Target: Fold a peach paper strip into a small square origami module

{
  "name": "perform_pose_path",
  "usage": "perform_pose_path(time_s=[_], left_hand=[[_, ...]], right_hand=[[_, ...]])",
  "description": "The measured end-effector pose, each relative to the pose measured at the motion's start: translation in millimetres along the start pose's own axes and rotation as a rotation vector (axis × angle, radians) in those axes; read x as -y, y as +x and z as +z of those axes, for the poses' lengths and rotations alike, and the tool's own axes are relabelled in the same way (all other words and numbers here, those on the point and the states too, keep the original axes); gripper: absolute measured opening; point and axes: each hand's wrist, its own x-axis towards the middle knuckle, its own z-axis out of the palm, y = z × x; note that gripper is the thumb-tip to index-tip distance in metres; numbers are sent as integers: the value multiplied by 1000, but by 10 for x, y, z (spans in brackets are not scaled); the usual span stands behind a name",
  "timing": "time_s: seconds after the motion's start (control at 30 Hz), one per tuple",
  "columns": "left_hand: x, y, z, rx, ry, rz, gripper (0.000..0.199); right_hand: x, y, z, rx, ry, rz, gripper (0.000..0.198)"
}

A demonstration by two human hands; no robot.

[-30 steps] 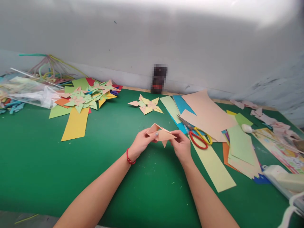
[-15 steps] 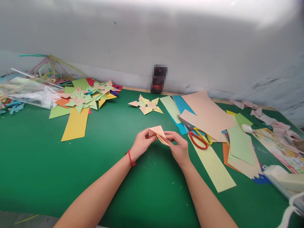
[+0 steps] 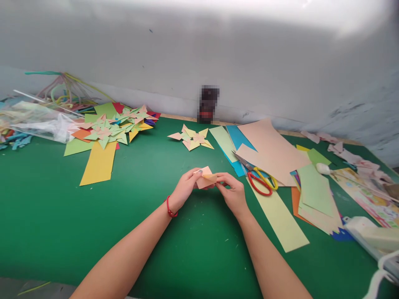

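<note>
Folded paper [image 3: 205, 181], two-handed.
From here I pinch its left side with the left hand [image 3: 182, 191], right corner with the right hand [image 3: 234, 194], fingers [image 3: 225, 177] narrow.

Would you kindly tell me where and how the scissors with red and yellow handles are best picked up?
Take the scissors by the red loop and yellow loop, probably from the near right side: both loops lie at that end, while the pointed blades aim toward the far left. They appear to lie flat, so reaching down from above should suit.
</note>
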Motion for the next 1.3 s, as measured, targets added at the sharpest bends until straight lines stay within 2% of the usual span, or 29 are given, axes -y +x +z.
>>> perform_pose_path(time_s=[0.17, 0.33, 0.43, 0.73, 0.87, 1.13, 1.3], left_hand=[[-24, -17, -11, 50, -67, -35, 37], [16, 27, -34, -54, 82, 91, 38], [36, 45, -42, -93, 114, 139, 37], [46, 26, -38, -144, 225, 214, 29], [85, 39, -61, -154, 287, 245, 25], [132, 64, -59, -133, 154, 119, 28], [133, 67, -71, -144, 186, 130, 29]], right_hand=[[18, 9, -6, 37, -43, 31, 14], [64, 13, 6, 74, -3, 83, 26], [92, 6, 33, 72, 44, 44, 35], [55, 2, 25, -19, -81, -109, 8], [20, -3, 3, -90, -156, -120, 10], [7, -11, -6, -40, -142, -171, 13], [12, -13, -7, -86, -150, -194, 12]])
